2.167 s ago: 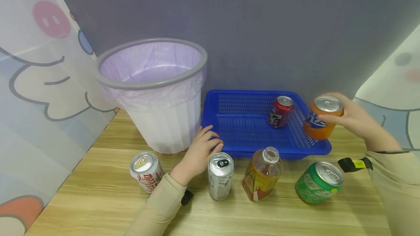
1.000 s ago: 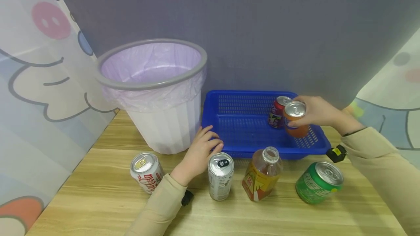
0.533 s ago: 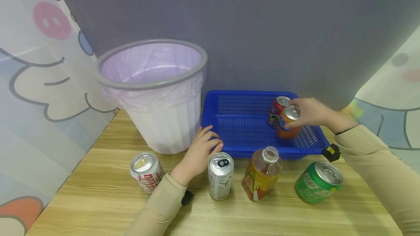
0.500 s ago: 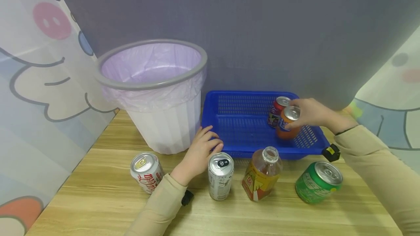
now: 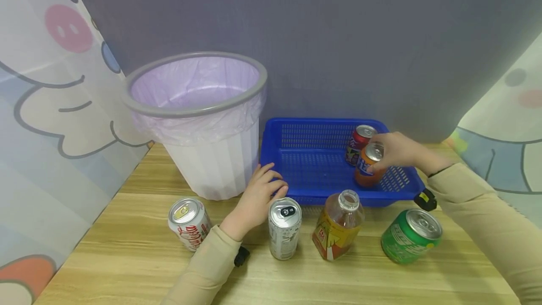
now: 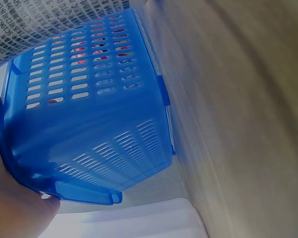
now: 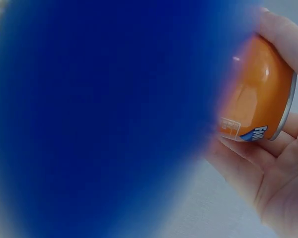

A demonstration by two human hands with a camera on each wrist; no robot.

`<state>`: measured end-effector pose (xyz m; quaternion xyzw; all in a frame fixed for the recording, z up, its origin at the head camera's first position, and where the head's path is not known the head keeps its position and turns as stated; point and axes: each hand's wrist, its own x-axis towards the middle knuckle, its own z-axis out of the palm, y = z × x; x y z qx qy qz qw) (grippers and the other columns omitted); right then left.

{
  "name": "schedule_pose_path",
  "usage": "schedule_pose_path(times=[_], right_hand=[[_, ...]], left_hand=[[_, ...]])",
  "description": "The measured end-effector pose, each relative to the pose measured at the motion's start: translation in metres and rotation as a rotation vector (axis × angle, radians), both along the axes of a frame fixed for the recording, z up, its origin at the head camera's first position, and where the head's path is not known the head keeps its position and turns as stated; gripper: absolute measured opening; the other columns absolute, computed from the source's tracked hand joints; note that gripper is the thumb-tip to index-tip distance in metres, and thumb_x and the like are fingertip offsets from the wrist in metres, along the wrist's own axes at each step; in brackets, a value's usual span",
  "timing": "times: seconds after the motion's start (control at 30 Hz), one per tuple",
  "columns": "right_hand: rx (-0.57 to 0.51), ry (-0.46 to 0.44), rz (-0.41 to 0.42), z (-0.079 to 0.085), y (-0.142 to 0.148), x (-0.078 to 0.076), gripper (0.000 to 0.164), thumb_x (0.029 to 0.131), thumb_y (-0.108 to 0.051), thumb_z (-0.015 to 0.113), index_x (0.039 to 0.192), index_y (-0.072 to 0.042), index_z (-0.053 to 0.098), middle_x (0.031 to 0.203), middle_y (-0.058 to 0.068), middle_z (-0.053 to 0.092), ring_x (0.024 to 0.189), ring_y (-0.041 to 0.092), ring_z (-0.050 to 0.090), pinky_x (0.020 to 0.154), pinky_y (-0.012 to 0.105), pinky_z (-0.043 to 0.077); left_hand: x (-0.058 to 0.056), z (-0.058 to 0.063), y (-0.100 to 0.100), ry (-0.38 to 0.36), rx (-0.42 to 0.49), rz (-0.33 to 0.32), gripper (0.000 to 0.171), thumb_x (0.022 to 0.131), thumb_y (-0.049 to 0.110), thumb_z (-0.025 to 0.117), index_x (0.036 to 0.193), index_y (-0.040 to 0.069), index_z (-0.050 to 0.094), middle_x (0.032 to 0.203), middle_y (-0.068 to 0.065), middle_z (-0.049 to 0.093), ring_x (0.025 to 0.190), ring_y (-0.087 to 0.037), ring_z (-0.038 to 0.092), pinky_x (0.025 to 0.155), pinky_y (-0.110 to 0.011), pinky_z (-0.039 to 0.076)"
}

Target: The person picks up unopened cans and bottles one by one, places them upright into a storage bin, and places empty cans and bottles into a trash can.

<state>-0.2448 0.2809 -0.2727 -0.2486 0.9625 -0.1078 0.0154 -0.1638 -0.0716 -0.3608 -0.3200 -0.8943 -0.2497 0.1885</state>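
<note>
My right hand (image 5: 395,150) holds an orange soda can (image 5: 370,168) by its upper part, low inside the right end of the blue plastic basket (image 5: 313,192). A red and purple can (image 5: 360,142) stands just behind it. In the right wrist view, thumb and fingers wrap the orange can (image 7: 258,89), while the blurred basket (image 7: 109,109) hides much of the scene. My left hand (image 5: 259,196) grips the basket's front left corner. The left wrist view shows that hand (image 6: 12,193) curled around the rim of the basket (image 6: 109,109).
A tall white bin (image 5: 216,164) with a purple liner stands left of the basket. Along the front are a white Coca-Cola can (image 5: 189,222), a silver can (image 5: 284,229), an uncapped bottle (image 5: 338,227) with amber liquid, and a tilted green can (image 5: 410,236).
My right hand has carried the orange can leftward over the basket's right rim, then lowered it in beside the red can. The left hand keeps its place at the corner.
</note>
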Motion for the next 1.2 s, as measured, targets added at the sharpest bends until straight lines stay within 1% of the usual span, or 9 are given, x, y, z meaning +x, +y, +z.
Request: schedule_pose_path(times=[0.27,0.6,0.83,0.93,1.03,1.2], right_hand=[[0.001,0.002,-0.004,-0.004,0.0,0.001,0.073,0.058,-0.037,0.088,0.107,0.009,0.06,0.088,0.01,0.068,0.073,0.017,0.062,0.062,0.032,0.051],[-0.018,-0.013,0.012,-0.009,0.001,0.003,0.067,0.059,-0.033,0.088,0.105,0.008,0.06,0.085,0.006,0.067,0.071,0.014,0.06,0.061,0.03,0.05],[0.0,-0.016,-0.006,-0.01,0.002,0.002,0.076,0.062,-0.035,0.087,0.113,0.013,0.057,0.095,0.015,0.068,0.078,0.021,0.064,0.066,0.037,0.054],[-0.003,-0.023,-0.015,-0.012,0.004,0.001,0.074,0.062,-0.036,0.086,0.112,0.011,0.059,0.094,0.013,0.069,0.079,0.02,0.064,0.067,0.038,0.054],[-0.012,-0.035,-0.028,-0.013,0.005,0.0,0.069,0.064,-0.038,0.085,0.109,0.008,0.061,0.092,0.01,0.069,0.077,0.018,0.063,0.066,0.036,0.054],[-0.01,-0.058,-0.06,-0.013,0.007,0.0,0.068,0.067,-0.042,0.083,0.108,0.008,0.061,0.091,0.009,0.069,0.078,0.019,0.063,0.065,0.036,0.053]], left_hand=[[-0.001,0.0,0.0,0.003,-0.002,0.0,0.022,0.097,0.023,0.053,0.094,0.012,0.072,0.105,-0.004,0.063,0.131,-0.036,0.042,0.111,-0.061,0.023],[-0.001,0.0,0.0,-0.001,0.006,-0.006,0.022,0.097,0.023,0.053,0.093,0.012,0.071,0.104,-0.005,0.063,0.131,-0.038,0.042,0.111,-0.061,0.023],[0.0,0.0,-0.001,-0.005,0.003,-0.003,0.022,0.098,0.023,0.052,0.094,0.012,0.071,0.105,-0.005,0.063,0.131,-0.037,0.042,0.111,-0.061,0.023],[0.0,0.0,-0.001,-0.007,0.003,-0.004,0.022,0.098,0.023,0.053,0.094,0.012,0.071,0.105,-0.005,0.063,0.131,-0.037,0.041,0.111,-0.061,0.022],[0.0,0.0,-0.001,-0.006,0.002,-0.003,0.022,0.098,0.023,0.052,0.094,0.012,0.072,0.106,-0.005,0.063,0.132,-0.037,0.041,0.111,-0.061,0.023],[-0.001,0.0,-0.001,-0.001,0.007,-0.005,0.023,0.097,0.023,0.053,0.094,0.011,0.071,0.105,-0.005,0.063,0.131,-0.037,0.041,0.111,-0.061,0.023]])
